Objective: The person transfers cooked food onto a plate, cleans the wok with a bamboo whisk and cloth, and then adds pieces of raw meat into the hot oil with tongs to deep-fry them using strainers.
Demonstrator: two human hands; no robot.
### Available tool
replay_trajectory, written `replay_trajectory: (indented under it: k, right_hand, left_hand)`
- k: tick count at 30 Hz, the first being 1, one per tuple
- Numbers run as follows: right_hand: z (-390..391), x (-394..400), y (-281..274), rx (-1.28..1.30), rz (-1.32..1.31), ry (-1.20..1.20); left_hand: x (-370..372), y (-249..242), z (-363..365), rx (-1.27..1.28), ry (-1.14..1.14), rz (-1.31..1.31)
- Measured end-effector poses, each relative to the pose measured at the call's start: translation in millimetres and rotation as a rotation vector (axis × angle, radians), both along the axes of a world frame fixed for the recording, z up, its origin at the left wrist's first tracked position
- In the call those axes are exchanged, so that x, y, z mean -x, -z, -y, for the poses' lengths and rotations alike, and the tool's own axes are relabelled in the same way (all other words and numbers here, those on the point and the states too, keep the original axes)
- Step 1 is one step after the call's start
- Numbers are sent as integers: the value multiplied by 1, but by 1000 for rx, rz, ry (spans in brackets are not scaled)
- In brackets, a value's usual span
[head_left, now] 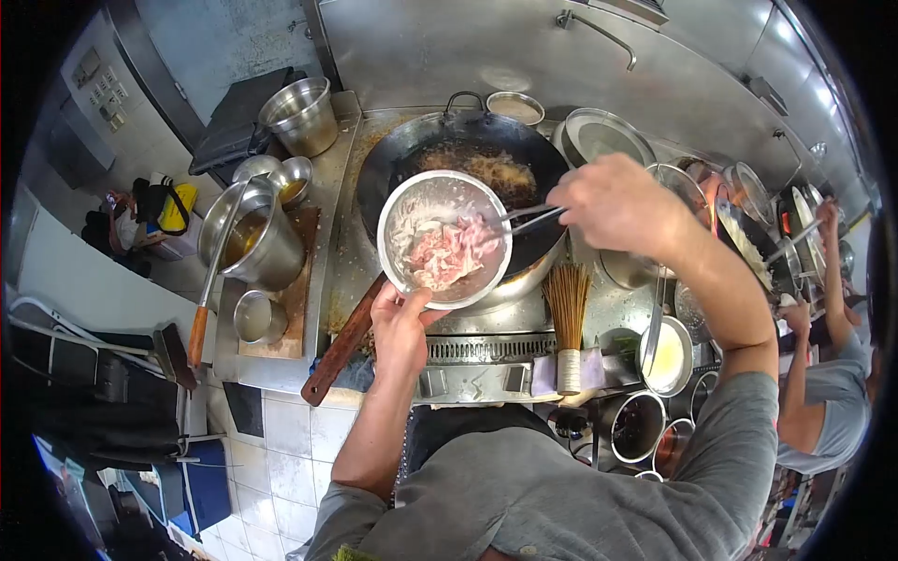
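My left hand (399,327) grips the rim of a metal bowl (398,262), thumb over the near edge. The bowl is tilted a little and holds pale pink slices of raw meat (449,252) with a whitish coating. In my right hand (613,208) is a pair of metal tongs (533,217), its tips reaching in over the meat. Behind and below the bowl sits a black wok (379,168) on the stove, with dark bubbling oil and browned food (496,173) in it. The bowl hides part of the wok. A wooden handle (344,341) sticks out beside my left wrist.
A bamboo brush (567,327) stands at the stove front. Left are a metal pot (281,257) with a ladle, a small cup (260,318) and a deep pot (301,117). Right are a bowl of yellow liquid (666,357), strainers and several containers. Another person (823,374) works at far right.
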State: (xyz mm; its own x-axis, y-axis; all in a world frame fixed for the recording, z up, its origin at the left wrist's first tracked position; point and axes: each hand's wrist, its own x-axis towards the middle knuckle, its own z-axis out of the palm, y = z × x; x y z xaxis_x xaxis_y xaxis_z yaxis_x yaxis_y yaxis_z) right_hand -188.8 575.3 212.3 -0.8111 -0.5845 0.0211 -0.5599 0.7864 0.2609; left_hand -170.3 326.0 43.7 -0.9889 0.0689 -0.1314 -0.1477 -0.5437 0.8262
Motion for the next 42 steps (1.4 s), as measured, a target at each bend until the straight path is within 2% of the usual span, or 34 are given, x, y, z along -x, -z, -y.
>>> replay_trajectory:
  k: [1,5,7,9,11,13,14,16,17,19,20,22,23,25,27,28,30,32,34,35,38,40,42]
  right_hand:
    - [-9,-1,-4,67,-131,-56]
    - [-35,-3,-41,108,-176,69]
    - [-45,7,-39,106,-234,274]
    - [-40,25,-12,46,7,485]
    - [-59,59,59,-89,9,487]
    - [-65,88,114,-87,152,658]
    - [-64,86,112,-89,152,665]
    - [-61,82,103,65,101,687]
    - [-72,82,93,107,3,671]
    - [-52,46,19,152,-24,700]
    - [-55,27,0,238,-195,622]
    - [-18,-20,-61,290,-96,550]
    - [5,-39,-80,275,-26,604]
    - [40,-68,-80,269,-109,321]
    - [67,-67,-56,223,-33,205]
    - [73,-60,-38,131,38,217]
    - [83,-43,-4,-82,-27,155]
    - [75,-30,-11,-84,-25,121]
    - [59,-29,-33,49,-108,138]
    - [56,-30,-44,55,-159,290]
    - [35,-11,-46,58,-223,272]
    - [32,1,-38,34,-238,316]
    - [26,22,-25,53,-196,443]
  left_hand:
    - [0,-2,-1,-10,-8,18]
    - [3,11,7,-7,-97,46]
    - [5,11,14,-24,-120,51]
    - [6,5,22,-43,-134,66]
    - [6,6,35,-55,-101,44]
    - [4,3,44,-78,-79,19]
    - [3,1,49,-80,-72,19]
    - [2,-1,61,-78,-47,46]
    - [1,-1,67,-73,-52,51]
    - [-4,-4,77,-68,-39,45]
    - [-7,-3,83,-55,-23,40]
    - [-11,-4,92,-60,-10,32]
    - [-11,-6,95,-40,0,28]
    - [-10,-4,97,-23,21,29]
    - [-5,-3,92,-1,115,-25]
    - [-4,-2,87,-10,137,-24]
    - [-3,-2,78,20,172,-110]
    - [2,7,76,53,176,-119]
    - [8,11,78,90,136,5]
    - [9,11,78,88,126,33]
    - [12,17,78,-50,78,71]
    - [12,13,76,-30,68,58]
    - [14,12,76,-38,35,71]
